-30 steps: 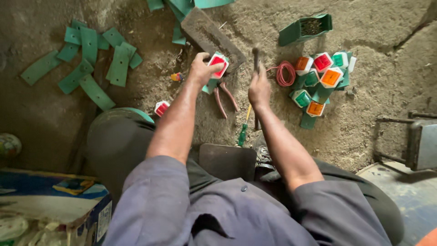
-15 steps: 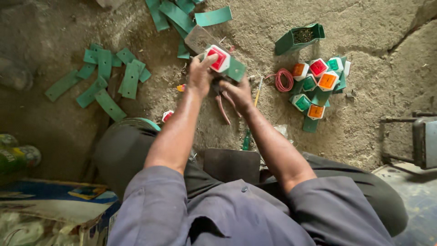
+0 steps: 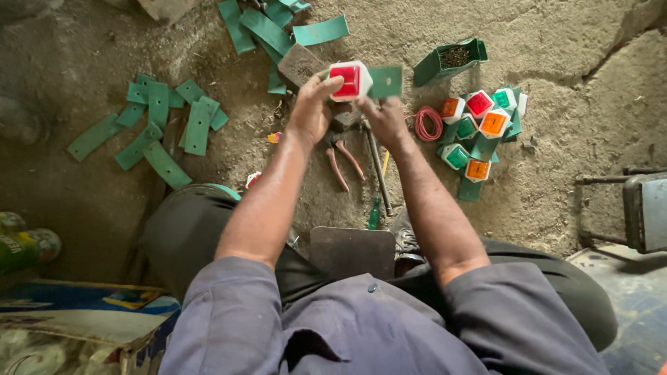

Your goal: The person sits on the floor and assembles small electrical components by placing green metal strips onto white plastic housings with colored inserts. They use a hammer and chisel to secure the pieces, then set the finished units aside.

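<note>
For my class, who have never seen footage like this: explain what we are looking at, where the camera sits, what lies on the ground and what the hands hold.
There is no machine here. A person sits on a dirt floor and works with bare hands. The camera is worn on the head and looks down, so the arms reach away from you. The left hand and right hand together hold a small white piece with a red face, joined to a green plate. On the floor to the left lie loose green strips. To the right sits a pile of similar pieces with red, orange and green faces, a red wire coil and an open green box of small dark parts. Pliers and a screwdriver lie below the hands.
</note>
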